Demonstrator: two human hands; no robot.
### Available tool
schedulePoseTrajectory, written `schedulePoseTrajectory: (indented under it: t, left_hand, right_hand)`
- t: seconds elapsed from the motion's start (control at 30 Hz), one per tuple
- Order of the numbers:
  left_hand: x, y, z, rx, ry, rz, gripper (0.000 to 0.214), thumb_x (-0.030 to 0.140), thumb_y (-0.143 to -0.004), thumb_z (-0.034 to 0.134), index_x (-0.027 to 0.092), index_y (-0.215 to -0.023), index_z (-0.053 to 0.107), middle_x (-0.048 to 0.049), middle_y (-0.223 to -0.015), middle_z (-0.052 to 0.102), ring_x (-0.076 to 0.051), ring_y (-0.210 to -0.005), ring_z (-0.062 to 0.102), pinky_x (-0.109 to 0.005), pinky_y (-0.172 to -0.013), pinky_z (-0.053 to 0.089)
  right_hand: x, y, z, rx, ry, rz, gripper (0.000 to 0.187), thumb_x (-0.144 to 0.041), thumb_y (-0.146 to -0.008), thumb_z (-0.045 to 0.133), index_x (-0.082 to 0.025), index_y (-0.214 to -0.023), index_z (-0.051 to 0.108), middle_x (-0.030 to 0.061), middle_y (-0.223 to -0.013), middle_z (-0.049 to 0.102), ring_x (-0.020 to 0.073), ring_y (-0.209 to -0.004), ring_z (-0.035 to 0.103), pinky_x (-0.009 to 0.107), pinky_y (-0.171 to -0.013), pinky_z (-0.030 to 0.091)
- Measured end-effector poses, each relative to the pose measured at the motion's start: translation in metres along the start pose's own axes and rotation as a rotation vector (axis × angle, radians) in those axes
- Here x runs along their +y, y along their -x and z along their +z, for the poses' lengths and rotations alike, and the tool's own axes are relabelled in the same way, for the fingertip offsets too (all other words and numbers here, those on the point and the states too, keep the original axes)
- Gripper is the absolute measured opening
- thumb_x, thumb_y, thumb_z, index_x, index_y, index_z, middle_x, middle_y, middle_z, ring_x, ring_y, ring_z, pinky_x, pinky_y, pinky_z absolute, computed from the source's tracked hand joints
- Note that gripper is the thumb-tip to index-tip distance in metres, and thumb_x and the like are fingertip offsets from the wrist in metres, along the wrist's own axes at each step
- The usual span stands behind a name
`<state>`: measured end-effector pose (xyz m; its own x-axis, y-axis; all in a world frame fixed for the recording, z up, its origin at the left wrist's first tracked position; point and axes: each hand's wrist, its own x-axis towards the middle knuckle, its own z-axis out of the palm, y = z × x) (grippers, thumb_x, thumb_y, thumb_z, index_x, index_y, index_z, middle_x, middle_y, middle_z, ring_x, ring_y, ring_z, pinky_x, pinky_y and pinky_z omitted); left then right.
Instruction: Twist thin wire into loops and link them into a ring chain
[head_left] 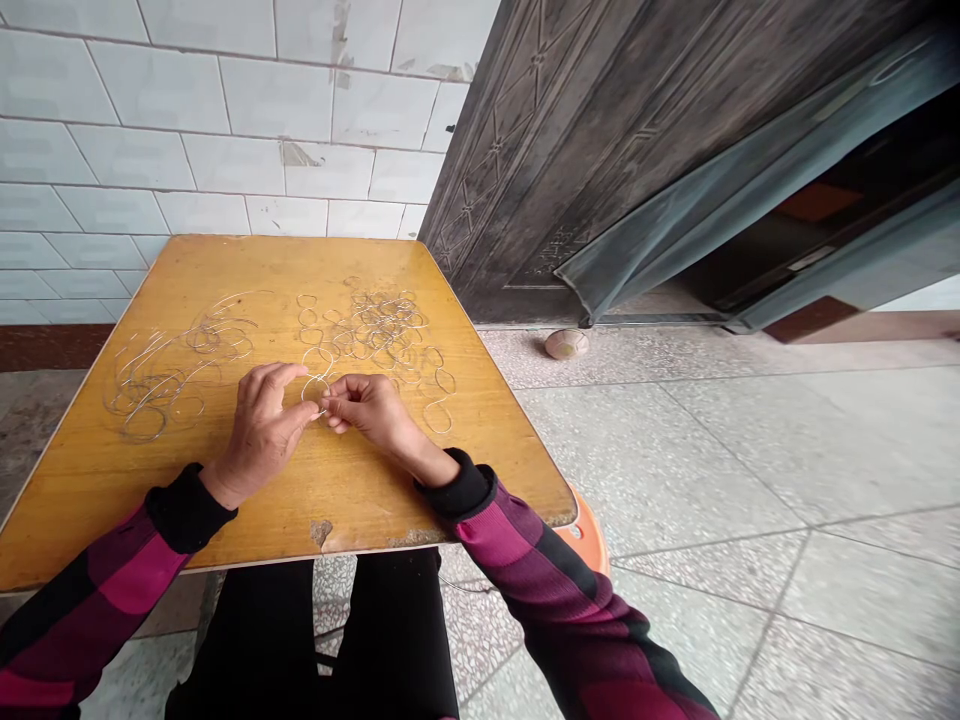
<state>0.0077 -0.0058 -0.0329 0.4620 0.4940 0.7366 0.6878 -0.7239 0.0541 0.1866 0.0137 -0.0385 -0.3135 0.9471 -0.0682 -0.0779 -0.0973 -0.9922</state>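
My left hand (262, 432) and my right hand (367, 408) meet above the middle of a yellow wooden tabletop (337, 490). Between them is a thin silvery wire loop (317, 385), which my right fingertips pinch at its lower end while my left fingers hold its other side. Just beyond my hands lies a tangled heap of similar wire loops (375, 330). A looser heap of wire loops (180, 365) lies to the left. Several single loops (438, 416) rest near my right hand.
A dark embossed metal door (570, 150) stands open beyond the table, beside a white tiled wall (225, 100). A round pale object (566, 344) lies on the speckled stone floor (750, 480). An orange stool edge (589, 530) shows under the table's right corner.
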Motion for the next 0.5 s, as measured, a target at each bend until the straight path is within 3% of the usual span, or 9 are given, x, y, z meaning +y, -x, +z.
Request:
schedulePoseTrajectory:
  t: [0.2, 0.37, 0.5]
  left_hand:
    - [0.0004, -0.0010, -0.0023, -0.037, 0.062, -0.027, 0.008, 0.013, -0.083, 0.059, 0.020, -0.084, 0.063, -0.0103, -0.122, 0.052, -0.027, -0.111, 0.048, -0.049, -0.093, 0.044]
    - [0.0002, 0.0003, -0.0010, 0.001, 0.118, -0.064, 0.026, 0.016, -0.082, 0.062, 0.020, -0.107, 0.057, -0.0132, -0.121, 0.050, -0.028, -0.114, 0.050, -0.048, -0.093, 0.047]
    - [-0.0028, 0.0011, 0.0022, 0.054, 0.222, -0.195, 0.024, 0.017, -0.083, 0.062, 0.015, -0.106, 0.057, -0.0115, -0.106, 0.057, -0.022, -0.097, 0.059, -0.040, -0.086, 0.051]
  right_hand:
    - [0.0007, -0.0010, 0.0005, 0.049, 0.007, 0.018, 0.027, -0.034, -0.062, 0.078, -0.015, -0.074, 0.061, -0.0032, -0.056, 0.062, 0.0071, -0.048, 0.058, 0.021, -0.050, 0.050]
    - [-0.0016, -0.0004, 0.0013, 0.078, 0.019, 0.037, 0.022, -0.030, -0.065, 0.076, -0.016, -0.074, 0.062, -0.0028, -0.056, 0.063, 0.0073, -0.049, 0.059, 0.021, -0.053, 0.052]
    - [-0.0022, -0.0003, 0.0015, 0.088, 0.041, 0.027, 0.018, -0.027, -0.067, 0.073, -0.016, -0.074, 0.062, -0.0022, -0.057, 0.063, 0.0080, -0.049, 0.059, 0.023, -0.054, 0.051]
